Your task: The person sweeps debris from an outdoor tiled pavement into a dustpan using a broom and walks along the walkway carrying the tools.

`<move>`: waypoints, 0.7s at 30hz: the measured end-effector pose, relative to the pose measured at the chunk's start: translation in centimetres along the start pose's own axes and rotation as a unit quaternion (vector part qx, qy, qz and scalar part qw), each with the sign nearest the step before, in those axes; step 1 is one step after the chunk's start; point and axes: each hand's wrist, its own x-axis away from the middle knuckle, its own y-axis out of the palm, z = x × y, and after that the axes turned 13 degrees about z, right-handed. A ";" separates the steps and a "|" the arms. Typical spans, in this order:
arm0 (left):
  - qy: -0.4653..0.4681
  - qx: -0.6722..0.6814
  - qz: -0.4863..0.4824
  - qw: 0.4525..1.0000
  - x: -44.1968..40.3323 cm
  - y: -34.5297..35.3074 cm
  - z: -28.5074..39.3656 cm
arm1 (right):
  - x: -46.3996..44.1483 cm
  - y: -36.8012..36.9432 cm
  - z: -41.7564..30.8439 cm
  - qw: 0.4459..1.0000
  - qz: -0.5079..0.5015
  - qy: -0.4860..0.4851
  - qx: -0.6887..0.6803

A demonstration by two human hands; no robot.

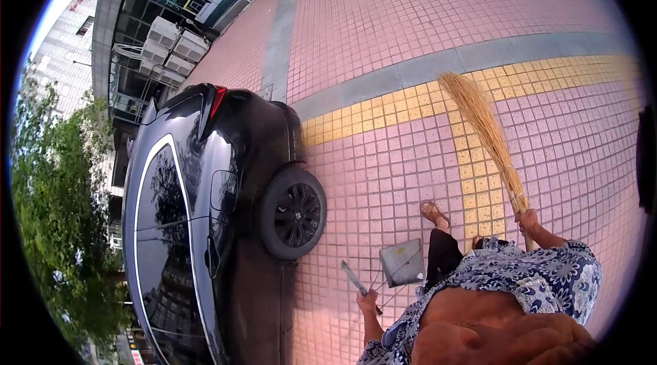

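Note:
My right hand (528,221) grips the bound lower end of a straw broom (479,115), whose spread bristles point away over the yellow tiles. Lower down, my left hand (368,301) is closed around a tool with a flat grey blade (354,277) and a dark end; whether it is a knife or a scraper I cannot tell. Thin wire-like rods run from near this hand to a grey metal dustpan (402,263) beside my leg. How the fingers hold the rods is too small to make out.
A black car (226,180) is parked close on the left, its rear wheel (294,211) near the dustpan. Pink paving (383,180) carries yellow tile strips (383,113) and a grey stone band (404,74). Air-conditioner units (164,50) stand by a building; a tree (61,207) is at far left.

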 end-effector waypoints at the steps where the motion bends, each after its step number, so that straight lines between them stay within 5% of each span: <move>1: 0.003 0.006 -0.002 1.000 -2.2 2.1 1.5 | -1.6 1.4 -1.8 1.000 0.010 0.000 0.000; 8: 0.061 -0.022 -0.019 0.998 -21.6 18.4 14.7 | -7.8 12.6 -15.2 0.996 0.078 0.041 -0.004; 10: 0.074 -0.022 -0.044 0.996 -26.0 22.9 18.5 | -11.7 15.7 -15.8 0.967 0.164 -0.099 0.167; 13: 0.103 -0.033 -0.068 0.992 -32.6 29.8 24.6 | -17.3 19.5 -18.4 0.939 0.172 -0.155 0.253; 14: 0.100 -0.027 -0.072 0.992 -34.5 31.8 26.9 | -15.2 21.0 -22.3 0.930 0.181 -0.204 0.246; 15: 0.099 -0.019 -0.075 0.992 -36.6 34.0 29.2 | -13.4 22.2 -26.5 0.957 0.199 -0.106 0.180; 18: 0.087 -0.018 -0.072 0.993 -42.7 39.9 35.6 | -20.8 26.4 -29.1 0.900 0.195 -0.276 0.275; 21: 0.117 -0.066 -0.048 0.990 -48.2 45.9 42.6 | -27.9 30.8 -35.8 0.893 0.139 -0.387 0.182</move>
